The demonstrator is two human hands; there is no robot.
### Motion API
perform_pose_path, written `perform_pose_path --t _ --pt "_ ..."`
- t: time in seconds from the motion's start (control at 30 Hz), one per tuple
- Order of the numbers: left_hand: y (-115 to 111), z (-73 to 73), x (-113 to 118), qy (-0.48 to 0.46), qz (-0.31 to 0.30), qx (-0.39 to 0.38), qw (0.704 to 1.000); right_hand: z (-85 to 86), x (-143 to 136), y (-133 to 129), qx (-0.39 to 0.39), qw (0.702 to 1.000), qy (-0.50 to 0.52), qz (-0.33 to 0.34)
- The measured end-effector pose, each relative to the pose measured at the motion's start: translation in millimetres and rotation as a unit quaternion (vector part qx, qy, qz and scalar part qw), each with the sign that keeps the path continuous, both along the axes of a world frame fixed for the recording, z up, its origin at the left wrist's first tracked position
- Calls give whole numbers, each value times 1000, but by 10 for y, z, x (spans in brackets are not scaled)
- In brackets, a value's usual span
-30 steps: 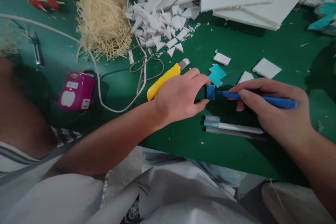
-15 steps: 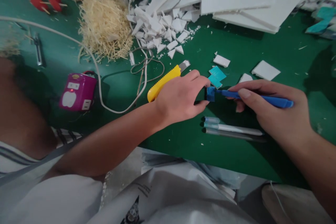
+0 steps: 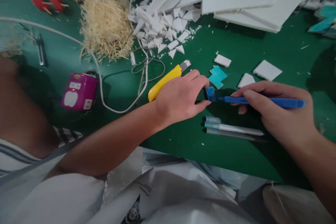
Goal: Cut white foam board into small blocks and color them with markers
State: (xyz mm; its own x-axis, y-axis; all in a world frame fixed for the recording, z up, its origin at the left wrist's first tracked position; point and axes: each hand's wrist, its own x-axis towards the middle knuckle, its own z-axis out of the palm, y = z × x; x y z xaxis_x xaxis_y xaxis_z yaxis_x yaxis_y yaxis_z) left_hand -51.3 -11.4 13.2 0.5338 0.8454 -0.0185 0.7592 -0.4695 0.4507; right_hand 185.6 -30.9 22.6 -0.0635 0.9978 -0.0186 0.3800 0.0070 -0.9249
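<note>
My left hand [image 3: 181,94] pinches a small blue-coloured foam piece [image 3: 210,94] between thumb and fingers, low over the green table. In my right hand [image 3: 275,105] is a blue marker [image 3: 283,102], its tip pointing left at the foam piece with a small gap between them. A yellow utility knife [image 3: 165,82] with its blade out lies just beyond my left hand. Turquoise pieces [image 3: 217,76] rest past the foam piece. Nearer to me, several pens [image 3: 233,129] lie side by side.
White foam scraps [image 3: 168,28] and stacked foam sheets [image 3: 241,3] lie at the back, beside a heap of straw-like shreds [image 3: 105,24]. A magenta power box [image 3: 80,91] with a white cable [image 3: 101,91] sits left. Another person's arm [image 3: 21,108] is at the left edge.
The marker has drawn back to the right, off the foam piece, and my right hand moved with it. The foam piece has tilted slightly in my left fingers.
</note>
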Motion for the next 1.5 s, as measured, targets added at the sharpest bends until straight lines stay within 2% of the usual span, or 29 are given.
perform_pose_path --t 0.17,0.27,0.33,0.4,0.47,0.53,0.67,0.87,1.0,1.2,1.37,1.5 --pt "-24 -6 -26 10 42 59 997 46 -46 2 1 1000 -14 -21" --pt "-14 6 -86 -29 61 95 993 92 -82 4 -5 999 -19 -49" --pt "-5 18 -115 -73 23 88 993 95 -92 12 10 997 9 -74" --pt "-10 33 -115 -92 -56 55 993 74 -91 26 29 994 49 -92" --pt "-30 49 -88 -69 -127 24 989 41 -83 41 48 990 79 -110" --pt "-55 63 -53 -29 -158 21 987 12 -73 54 61 986 99 -122" --pt "-77 80 -14 -8 -145 37 989 -15 -59 70 61 985 121 -110" --pt "-61 102 14 8 -186 -51 981 -42 -45 66 71 982 140 -103" --pt "-43 80 20 3 -185 -74 980 -47 -31 70 75 980 153 -105" --pt "-48 11 -17 -39 -190 -51 980 -38 -33 82 97 977 153 -111" --pt "-68 18 -29 -30 -177 -33 983 -35 -49 74 107 980 123 -114" --pt "-71 3 -36 -20 -186 -9 982 -19 -77 74 146 973 130 -119"
